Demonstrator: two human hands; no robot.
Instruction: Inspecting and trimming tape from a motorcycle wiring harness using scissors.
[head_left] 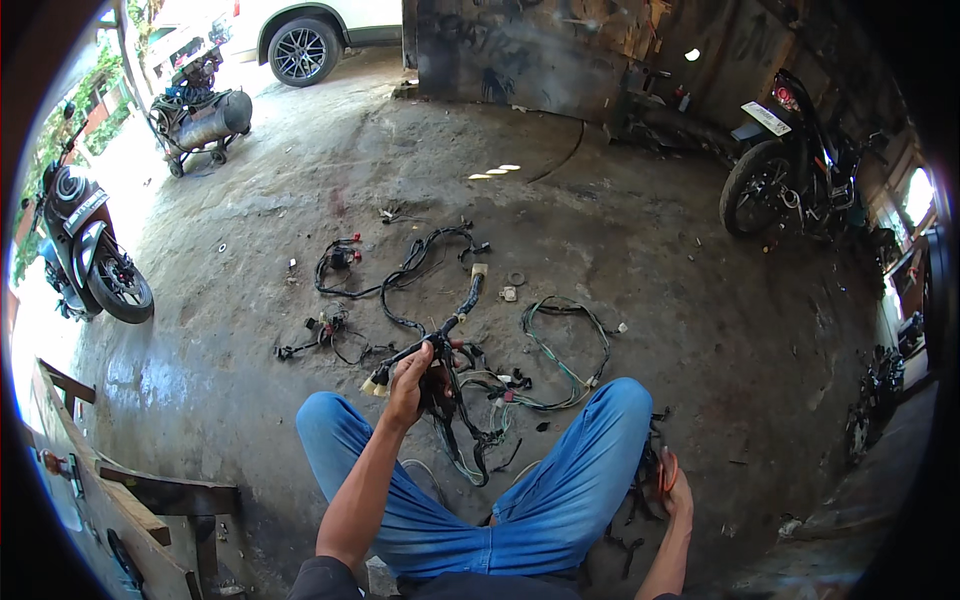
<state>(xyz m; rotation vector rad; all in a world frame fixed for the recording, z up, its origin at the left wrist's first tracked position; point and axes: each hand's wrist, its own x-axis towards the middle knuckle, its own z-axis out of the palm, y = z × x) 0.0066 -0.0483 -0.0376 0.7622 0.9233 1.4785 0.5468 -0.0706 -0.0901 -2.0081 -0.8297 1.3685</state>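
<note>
My left hand (412, 380) is closed round the taped trunk of a black wiring harness (447, 330), raised between my knees. Pale connectors (377, 383) sit at the trunk's lower left end. Its branches spread over the concrete floor, with a looped bundle of green and black wires (565, 350) to the right and black leads with red-tipped parts (345, 260) farther forward. Beside my right knee, my right hand (672, 490) grips an orange-handled tool (668, 470), apparently scissors, near more dark cables (625, 550).
A wooden bench (130, 510) is close at my left. A scooter (105, 255) and a wheeled compressor (215, 118) stand front left, a white car (310, 35) beyond. A motorcycle (790, 165) stands front right by a stained metal wall (515, 55). A small ring (516, 278) lies on the floor.
</note>
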